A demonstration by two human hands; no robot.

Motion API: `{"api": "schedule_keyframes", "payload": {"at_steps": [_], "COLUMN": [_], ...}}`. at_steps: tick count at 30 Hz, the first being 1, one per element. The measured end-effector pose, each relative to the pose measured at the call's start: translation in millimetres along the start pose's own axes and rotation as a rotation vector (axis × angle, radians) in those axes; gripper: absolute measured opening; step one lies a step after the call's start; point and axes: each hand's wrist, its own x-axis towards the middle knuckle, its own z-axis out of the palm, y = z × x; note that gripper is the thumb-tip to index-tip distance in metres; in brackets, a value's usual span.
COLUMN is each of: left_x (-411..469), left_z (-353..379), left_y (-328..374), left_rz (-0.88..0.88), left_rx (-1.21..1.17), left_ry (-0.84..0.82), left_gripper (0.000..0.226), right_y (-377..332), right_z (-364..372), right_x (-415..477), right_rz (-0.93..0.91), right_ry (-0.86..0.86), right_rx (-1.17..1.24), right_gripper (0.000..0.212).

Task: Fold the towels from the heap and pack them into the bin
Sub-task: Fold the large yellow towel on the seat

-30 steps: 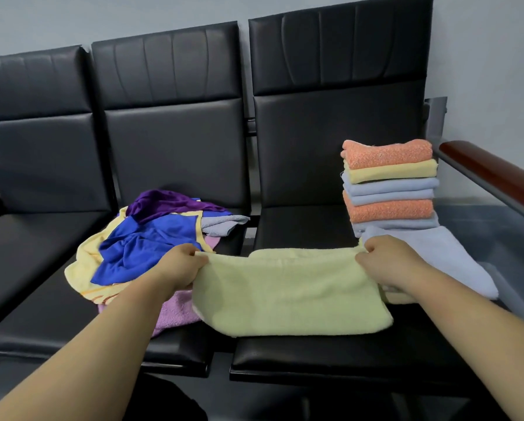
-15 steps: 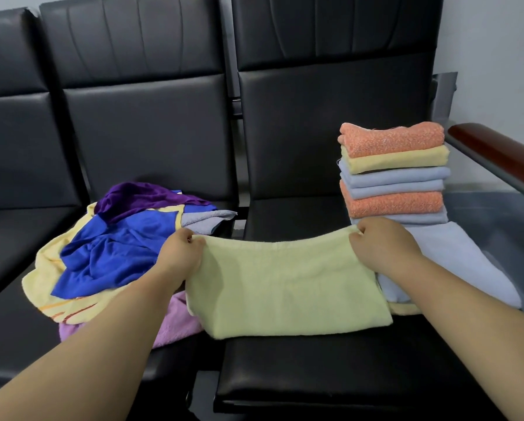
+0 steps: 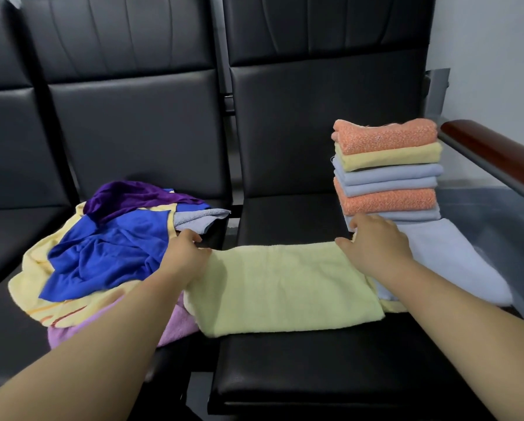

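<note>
Pale yellow towel [image 3: 285,287], folded into a long band, lies flat across the black seat [image 3: 315,375]; the left hand [image 3: 184,256] rests on its left end, fingers straight and loosely spread, forearm reaching in from the lower left; the right hand [image 3: 379,247] lies palm-down on its right end, fingers straight, thumb out; the heap [image 3: 108,253] of unfolded towels sits beside the left hand; the stack of folded towels [image 3: 388,168] stands just beyond the right hand, on a spread light-blue towel [image 3: 455,262].
</note>
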Motion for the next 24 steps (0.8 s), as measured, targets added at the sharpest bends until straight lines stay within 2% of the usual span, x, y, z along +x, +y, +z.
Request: {"api": "schedule_keyframes", "payload": {"at_steps": [5, 9, 12, 17, 21, 24], "left_x": [-23, -48, -58, -58, -42, -35], "left_z": [5, 17, 32, 49, 57, 62], "left_y": [16, 34, 42, 56, 71, 88], "left_rz": [0.095, 0.187, 0.231, 0.329, 0.461, 0.504], "left_rx": [0.090, 0.161, 0.257, 0.442, 0.408, 0.490], "left_ry": [-0.049, -0.199, -0.326, -0.339, -0.383, -0.391], "left_gripper": [0.022, 0.017, 0.021, 0.036, 0.042, 0.043], "right_y": [-10, -21, -25, -26, -28, -29], "right_z": [2, 3, 10, 18, 11, 3], "right_x": [-12, -23, -30, -40, -54, -71], "right_rz": [-0.125, -0.300, -0.357, -0.361, -0.396, -0.477], "right_ry": [-0.044, -0.196, -0.307, -0.338, -0.410, -0.425], "right_rx": [0.011, 0.031, -0.058, -0.188, -0.118, -0.043], "right_gripper": [0.025, 0.013, 0.016, 0.017, 0.023, 0.019]}}
